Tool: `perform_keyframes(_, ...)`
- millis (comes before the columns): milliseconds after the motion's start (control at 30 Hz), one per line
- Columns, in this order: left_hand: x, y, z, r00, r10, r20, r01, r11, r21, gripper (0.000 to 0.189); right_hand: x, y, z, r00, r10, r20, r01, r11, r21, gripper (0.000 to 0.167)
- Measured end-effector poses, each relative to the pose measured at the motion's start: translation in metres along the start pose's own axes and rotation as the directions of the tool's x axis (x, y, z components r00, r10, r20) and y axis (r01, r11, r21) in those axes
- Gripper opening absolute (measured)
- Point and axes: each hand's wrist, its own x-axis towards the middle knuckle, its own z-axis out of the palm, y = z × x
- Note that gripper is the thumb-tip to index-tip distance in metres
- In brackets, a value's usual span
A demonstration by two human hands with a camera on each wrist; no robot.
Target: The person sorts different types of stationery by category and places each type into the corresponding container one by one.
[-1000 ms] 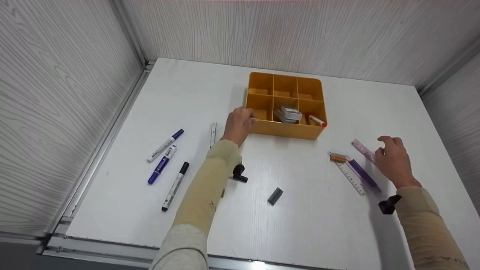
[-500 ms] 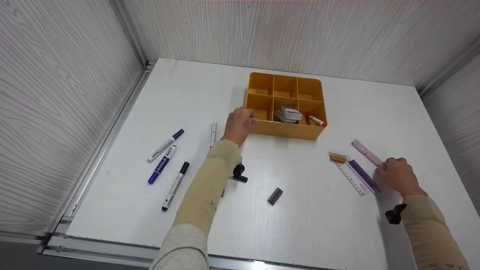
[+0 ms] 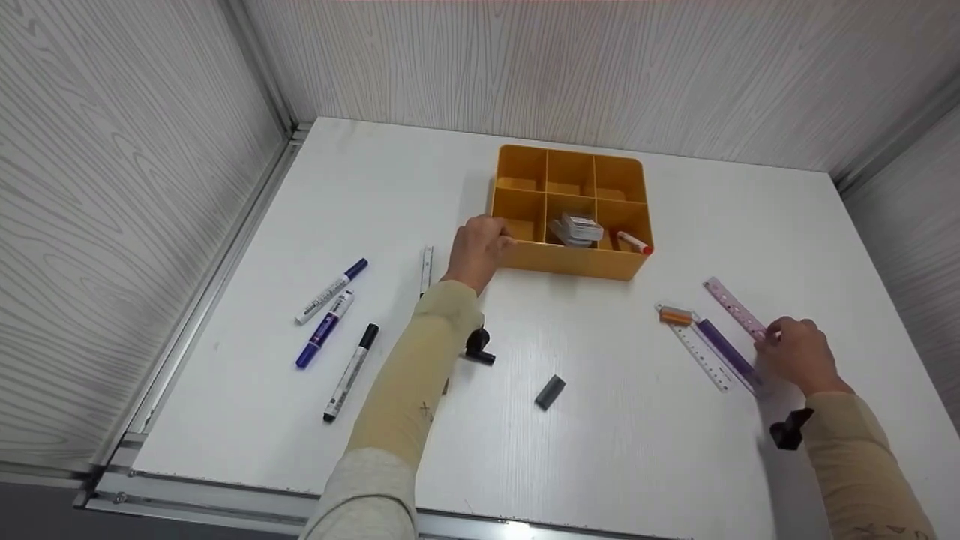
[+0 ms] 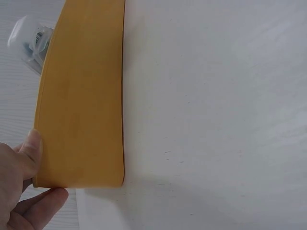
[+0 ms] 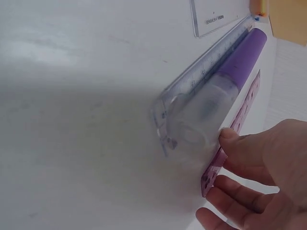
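Note:
At the front left corner of a yellow six-compartment box [image 3: 570, 260], my left hand [image 3: 478, 251] grips the rim; the left wrist view shows the thumb [image 4: 31, 148] on the front wall and other fingers round the corner. On the right side, my right hand [image 3: 799, 354] pinches the near end of a pink patterned ruler [image 3: 733, 306], thumb on one edge and fingers on the other, as the right wrist view shows. Close beside it lies a clear tube with a purple part [image 5: 244, 57], over a transparent ruler [image 5: 206, 64].
Inside the box are a clear plastic case [image 3: 581, 227] and a red-capped marker [image 3: 634, 242]. Several markers, such as a black-capped one [image 3: 351, 373], lie at left. A grey block [image 3: 550, 392] is front centre. An orange piece [image 3: 676, 317] lies near a white ruler [image 3: 701, 356].
My right hand has come down toward the near right and taken hold of the pink ruler's near end. The left hand has stayed on the box corner.

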Motion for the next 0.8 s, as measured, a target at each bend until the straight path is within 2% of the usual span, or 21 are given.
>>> perform_keyframes(267, 0.0003, -0.0004, 0.0001, 1.000, -0.007, 0.008, 0.007, 1.000, -0.021, 0.018, 0.0021, 0.0010, -0.0005, 1.000, -0.027, 0.011, 0.027, 0.999, 0.018, 0.039)
perform_keyframes(500, -0.0011, 0.0007, 0.0015, 1.000, 0.013, 0.003, -0.013, 1.000, -0.005, 0.019, -0.0007, 0.0023, 0.0004, 0.998, 0.033, 0.053, -0.036, 0.998, 0.051, 0.046)
perform_keyframes(800, -0.0038, -0.0004, -0.0001, 0.999, 0.053, -0.013, -0.053, 0.997, -0.050, 0.017, 0.0021, -0.0061, -0.0062, 0.999, -0.028, -0.016, 0.029, 0.998, 0.056, 0.044)
